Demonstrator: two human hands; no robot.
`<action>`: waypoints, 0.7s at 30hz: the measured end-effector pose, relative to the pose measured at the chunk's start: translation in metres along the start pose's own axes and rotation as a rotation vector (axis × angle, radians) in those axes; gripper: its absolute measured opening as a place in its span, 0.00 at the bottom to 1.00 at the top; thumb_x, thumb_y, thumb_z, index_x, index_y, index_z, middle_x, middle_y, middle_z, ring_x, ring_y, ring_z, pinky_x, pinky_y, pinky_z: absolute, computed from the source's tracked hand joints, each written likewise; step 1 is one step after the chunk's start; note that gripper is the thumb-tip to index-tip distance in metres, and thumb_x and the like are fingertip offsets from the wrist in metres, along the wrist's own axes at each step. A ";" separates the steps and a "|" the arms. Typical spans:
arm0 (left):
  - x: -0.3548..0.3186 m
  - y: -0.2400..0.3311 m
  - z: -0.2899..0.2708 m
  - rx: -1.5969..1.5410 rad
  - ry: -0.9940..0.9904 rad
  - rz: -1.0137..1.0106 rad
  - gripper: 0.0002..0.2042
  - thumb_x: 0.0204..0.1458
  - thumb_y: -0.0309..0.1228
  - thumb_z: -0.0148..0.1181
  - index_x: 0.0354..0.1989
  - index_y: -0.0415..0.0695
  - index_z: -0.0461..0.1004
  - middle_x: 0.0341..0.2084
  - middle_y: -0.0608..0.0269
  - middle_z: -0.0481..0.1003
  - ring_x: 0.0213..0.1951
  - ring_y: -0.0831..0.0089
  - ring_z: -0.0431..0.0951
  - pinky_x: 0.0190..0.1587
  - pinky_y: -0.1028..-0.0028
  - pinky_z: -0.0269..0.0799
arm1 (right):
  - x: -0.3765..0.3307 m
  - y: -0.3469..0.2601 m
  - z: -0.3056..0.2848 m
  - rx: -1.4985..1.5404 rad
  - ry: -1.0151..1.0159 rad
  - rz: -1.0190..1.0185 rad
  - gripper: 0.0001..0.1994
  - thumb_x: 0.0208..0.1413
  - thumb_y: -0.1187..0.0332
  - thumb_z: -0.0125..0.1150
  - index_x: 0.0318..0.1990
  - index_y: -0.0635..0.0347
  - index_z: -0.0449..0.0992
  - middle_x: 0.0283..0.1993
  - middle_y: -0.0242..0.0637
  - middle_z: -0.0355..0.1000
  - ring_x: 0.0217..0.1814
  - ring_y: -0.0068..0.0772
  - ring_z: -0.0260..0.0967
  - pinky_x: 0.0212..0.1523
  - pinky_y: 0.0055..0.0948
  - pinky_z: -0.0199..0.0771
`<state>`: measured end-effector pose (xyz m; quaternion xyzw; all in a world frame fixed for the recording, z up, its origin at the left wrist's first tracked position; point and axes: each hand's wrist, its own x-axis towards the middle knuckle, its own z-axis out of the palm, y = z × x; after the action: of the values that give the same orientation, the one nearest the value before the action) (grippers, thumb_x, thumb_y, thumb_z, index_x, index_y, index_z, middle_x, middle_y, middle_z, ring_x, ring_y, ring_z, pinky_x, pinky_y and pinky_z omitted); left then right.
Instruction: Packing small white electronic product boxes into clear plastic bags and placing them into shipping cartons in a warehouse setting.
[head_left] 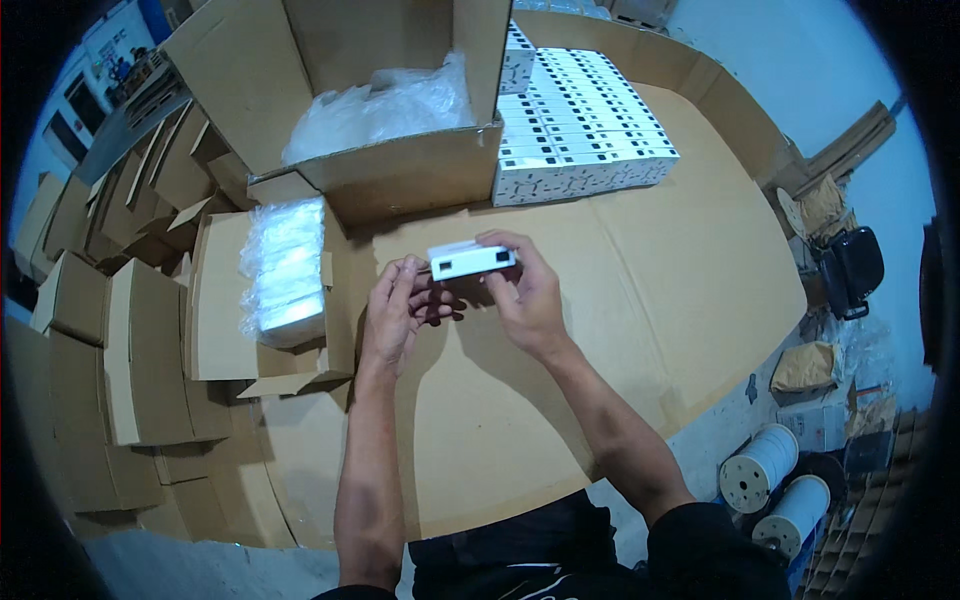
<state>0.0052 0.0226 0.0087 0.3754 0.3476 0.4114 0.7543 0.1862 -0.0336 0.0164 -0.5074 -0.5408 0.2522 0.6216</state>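
Note:
A small white box (472,262) with two black squares along its near side is held above the cardboard-covered table. My right hand (527,298) grips its right end, thumb below and fingers over the top. At the box's left end, the thumb and forefinger of my left hand (396,312) pinch its edge, while the other fingers curl underneath. To the left, an open carton (338,345) contains a row of white boxes in bubble wrap (290,268). Several rows of similar white boxes (590,120) are laid out behind my right hand.
A large open carton (415,175) with clear plastic wrap (385,105) inside stands at the back. Empty brown cartons (150,350) crowd the left side. Cable spools (760,468) and a black chair (850,270) are beyond the table's right edge.

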 end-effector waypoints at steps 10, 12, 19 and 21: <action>0.000 -0.001 -0.006 0.094 0.115 0.120 0.15 0.65 0.31 0.60 0.55 0.37 0.67 0.42 0.61 0.77 0.41 0.77 0.79 0.46 0.73 0.80 | 0.005 0.015 0.004 0.150 -0.139 0.129 0.15 0.63 0.82 0.51 0.57 0.67 0.72 0.70 0.49 0.60 0.60 0.35 0.73 0.54 0.31 0.81; 0.002 -0.004 0.000 0.141 0.151 0.125 0.17 0.64 0.29 0.60 0.58 0.36 0.67 0.43 0.60 0.78 0.42 0.77 0.78 0.47 0.72 0.80 | 0.005 0.025 0.002 0.066 -0.107 0.139 0.15 0.64 0.82 0.53 0.57 0.68 0.73 0.70 0.49 0.61 0.61 0.34 0.72 0.53 0.30 0.80; 0.003 -0.003 0.000 0.343 0.220 0.294 0.22 0.61 0.22 0.61 0.63 0.30 0.66 0.51 0.49 0.78 0.52 0.69 0.79 0.55 0.71 0.77 | 0.007 0.022 0.001 0.141 -0.112 0.317 0.10 0.64 0.82 0.57 0.51 0.68 0.70 0.55 0.39 0.71 0.55 0.24 0.73 0.56 0.25 0.77; 0.002 -0.004 -0.003 0.391 0.219 0.331 0.21 0.61 0.21 0.60 0.62 0.30 0.67 0.53 0.48 0.78 0.54 0.67 0.79 0.57 0.70 0.76 | 0.007 0.025 0.002 0.116 -0.104 0.310 0.09 0.64 0.82 0.58 0.50 0.68 0.70 0.51 0.38 0.73 0.54 0.24 0.74 0.55 0.24 0.78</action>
<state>0.0055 0.0239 0.0034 0.5189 0.4338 0.4922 0.5481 0.1925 -0.0178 -0.0030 -0.5341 -0.4722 0.4019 0.5746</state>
